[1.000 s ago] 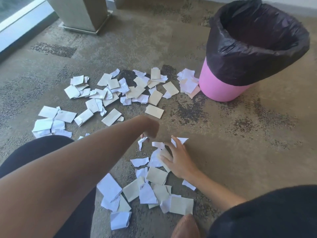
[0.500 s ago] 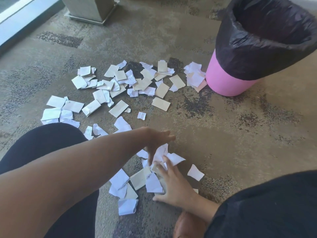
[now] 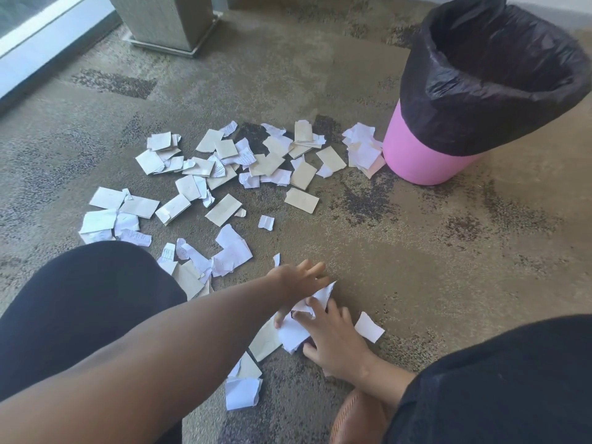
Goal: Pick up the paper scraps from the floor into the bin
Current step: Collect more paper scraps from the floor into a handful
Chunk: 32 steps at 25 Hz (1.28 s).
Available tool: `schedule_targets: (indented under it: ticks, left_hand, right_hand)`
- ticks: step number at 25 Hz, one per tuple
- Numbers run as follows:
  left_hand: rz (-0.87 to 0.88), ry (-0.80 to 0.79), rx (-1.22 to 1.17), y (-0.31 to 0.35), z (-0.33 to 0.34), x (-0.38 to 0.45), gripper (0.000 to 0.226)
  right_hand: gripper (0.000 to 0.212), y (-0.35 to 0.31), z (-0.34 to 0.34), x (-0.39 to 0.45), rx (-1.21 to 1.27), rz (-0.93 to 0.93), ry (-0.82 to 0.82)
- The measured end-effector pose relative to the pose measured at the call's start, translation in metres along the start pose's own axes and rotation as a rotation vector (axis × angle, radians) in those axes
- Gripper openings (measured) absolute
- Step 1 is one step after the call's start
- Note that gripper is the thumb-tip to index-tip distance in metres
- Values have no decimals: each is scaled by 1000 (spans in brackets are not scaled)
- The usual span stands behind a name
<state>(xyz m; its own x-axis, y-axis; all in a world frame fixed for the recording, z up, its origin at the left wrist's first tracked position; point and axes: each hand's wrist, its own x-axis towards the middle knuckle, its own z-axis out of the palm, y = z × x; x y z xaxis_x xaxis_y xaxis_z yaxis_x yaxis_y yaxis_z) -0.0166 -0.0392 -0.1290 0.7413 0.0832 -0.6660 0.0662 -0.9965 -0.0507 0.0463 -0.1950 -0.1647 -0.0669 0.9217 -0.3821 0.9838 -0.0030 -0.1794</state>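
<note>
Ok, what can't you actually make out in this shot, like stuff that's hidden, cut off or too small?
- Inside of the bin, head view: the black liner leaves it dark, so any scraps in it are unseen.
- Scraps beneath the left forearm and right hand: covered.
- Writing on the scraps: too small to read.
- Stand at the top: cut off by the edge.
- Left hand fingertips: blurred.

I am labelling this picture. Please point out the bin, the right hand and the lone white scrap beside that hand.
bin (image 3: pixel 426 161): head view, pink wall.
right hand (image 3: pixel 336 341): head view, back of hand.
lone white scrap (image 3: pixel 369 327): head view, its middle.
</note>
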Motion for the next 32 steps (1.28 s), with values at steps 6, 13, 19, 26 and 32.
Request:
schedule_targets:
  ticks: [6,13,19,26,32]
  left_hand:
    - [-79,-10,-107,3,5,7,141]
    - [-9,133,-50,4,6,11,126]
    - [-180,44,-338,21,5,13,144]
    - [-145,72,-306,29,15,20,134]
    - [-74,65,-222,29,18,29,128]
  right_hand:
    - [43,7,-6,4,130,-4,-45]
    - [19,36,-21,10,444,42,-111]
    - [15,94,-69,0,634,245,11]
    - [12,152,-194,-6,892,221,448]
    - [11,189,-303,0,850,168,1038]
